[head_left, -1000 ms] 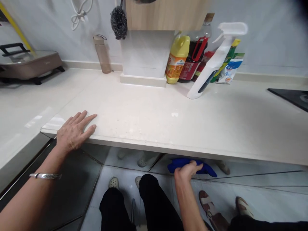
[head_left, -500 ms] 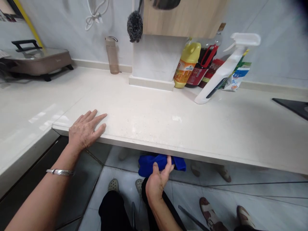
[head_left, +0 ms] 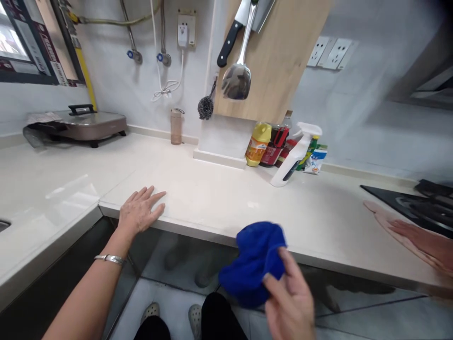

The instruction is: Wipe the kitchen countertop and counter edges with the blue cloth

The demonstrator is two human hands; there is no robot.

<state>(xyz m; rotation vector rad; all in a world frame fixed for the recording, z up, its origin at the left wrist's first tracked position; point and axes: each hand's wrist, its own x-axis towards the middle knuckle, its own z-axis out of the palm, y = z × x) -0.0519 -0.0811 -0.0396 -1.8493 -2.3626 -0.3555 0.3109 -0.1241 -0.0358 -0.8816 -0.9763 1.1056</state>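
Note:
Resting on the front edge of the white countertop [head_left: 198, 198], my left hand [head_left: 139, 210] lies palm down with its fingers spread and holds nothing. A blue cloth [head_left: 253, 264] hangs bunched from my right hand [head_left: 290, 293], pinched between thumb and fingers. That hand is just in front of the counter edge, and the cloth's upper part overlaps the edge in view. Behind the cloth, a white spray bottle [head_left: 292, 158] stands on the counter, apart from both hands.
At the back left sits an electric pan [head_left: 94, 123]; a beige water bottle [head_left: 176, 126] stands by the wall. Sauce bottles [head_left: 258, 145] crowd behind the spray bottle. A spatula [head_left: 239, 80] and knife hang above. At right, another person's blurred hand [head_left: 417, 236] is near the black cooktop [head_left: 406, 208].
My right hand has lifted the blue cloth from below the counter edge up and to the right. The view has tilted upward. Another person's hand has come into view at right.

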